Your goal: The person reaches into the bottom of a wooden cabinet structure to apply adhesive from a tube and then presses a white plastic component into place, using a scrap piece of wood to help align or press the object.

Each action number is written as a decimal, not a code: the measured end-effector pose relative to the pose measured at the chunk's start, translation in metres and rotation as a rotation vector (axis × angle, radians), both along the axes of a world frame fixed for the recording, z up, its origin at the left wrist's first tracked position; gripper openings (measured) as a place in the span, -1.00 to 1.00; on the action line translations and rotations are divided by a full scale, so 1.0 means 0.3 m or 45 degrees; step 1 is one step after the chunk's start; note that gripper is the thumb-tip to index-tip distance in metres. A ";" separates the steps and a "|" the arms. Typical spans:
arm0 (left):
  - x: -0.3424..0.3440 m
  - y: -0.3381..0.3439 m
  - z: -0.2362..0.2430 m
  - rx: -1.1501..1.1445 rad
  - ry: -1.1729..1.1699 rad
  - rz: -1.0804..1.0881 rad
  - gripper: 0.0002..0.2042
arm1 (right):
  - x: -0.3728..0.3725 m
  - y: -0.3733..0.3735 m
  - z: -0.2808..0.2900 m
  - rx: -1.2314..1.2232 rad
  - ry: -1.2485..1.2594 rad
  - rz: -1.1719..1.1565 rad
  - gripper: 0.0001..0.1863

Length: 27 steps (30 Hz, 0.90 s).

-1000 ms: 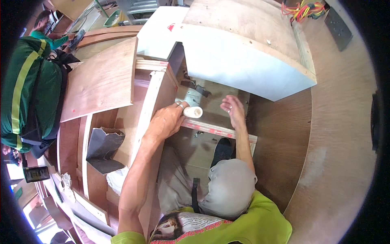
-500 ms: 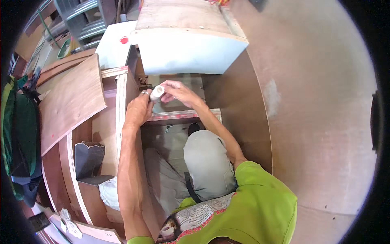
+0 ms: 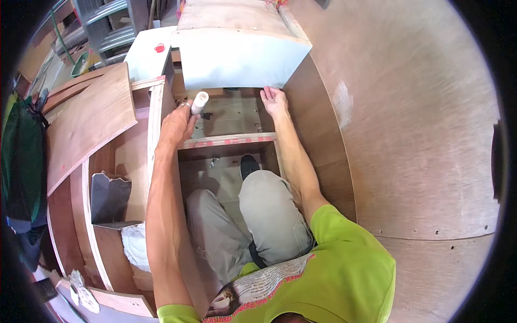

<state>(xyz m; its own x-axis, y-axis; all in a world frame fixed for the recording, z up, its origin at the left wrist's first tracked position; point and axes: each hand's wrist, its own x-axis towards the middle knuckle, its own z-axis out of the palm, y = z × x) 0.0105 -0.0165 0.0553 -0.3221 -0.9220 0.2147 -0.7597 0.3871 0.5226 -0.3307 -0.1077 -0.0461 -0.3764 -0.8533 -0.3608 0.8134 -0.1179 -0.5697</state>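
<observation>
My left hand (image 3: 179, 124) grips a white cylinder with a hollow centre (image 3: 200, 102), beside the upright plywood edge (image 3: 155, 110) of the left-hand compartment. My right hand (image 3: 273, 101) is open and empty, fingers slightly curled, just under the lower edge of a white-faced box (image 3: 242, 59); whether it touches that edge I cannot tell. Between my forearms runs a layered plywood crossbar (image 3: 226, 140) with red marks. My bent legs and dark shoe are inside the wooden opening below it.
A tall plywood panel (image 3: 414, 134) bounds the right side. Open compartments (image 3: 102, 253) with torn grey sheet, a loose board (image 3: 91, 129) and green fabric (image 3: 24, 156) lie left. Behind are a white panel (image 3: 148, 56) with a red item and a metal ladder (image 3: 107, 21).
My view has swung, losing the other person. My right hand came to the cylinder, then moved away up and right; my left hand keeps hold of it, now raised slightly.
</observation>
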 end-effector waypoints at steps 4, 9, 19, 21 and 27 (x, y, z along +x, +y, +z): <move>0.051 0.018 0.017 -0.006 -0.022 0.037 -0.73 | 0.084 -0.004 -0.025 0.248 -0.060 -0.043 -0.66; 0.048 0.009 -0.012 -0.131 -0.023 0.029 -0.72 | 0.085 -0.001 -0.035 -0.130 0.057 0.143 -0.61; -0.028 0.044 0.018 -0.125 -0.236 -0.098 -0.71 | 0.424 0.247 0.043 -0.148 0.104 1.626 -0.42; -0.044 0.054 -0.019 -0.256 -0.188 -0.174 -0.72 | 0.485 0.269 0.105 -0.210 -0.020 1.715 -0.38; -0.109 0.050 -0.067 -0.196 -0.254 -0.264 -0.76 | 0.436 0.296 0.108 0.001 0.144 1.532 -0.51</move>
<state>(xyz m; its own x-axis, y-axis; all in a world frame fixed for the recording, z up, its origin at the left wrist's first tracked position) -0.0224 -0.0014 0.0351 -0.5495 -0.7940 0.2602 -0.7381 0.6072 0.2942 -0.1998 -0.0188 -0.0138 0.6292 -0.6792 -0.3779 0.3480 0.6809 -0.6444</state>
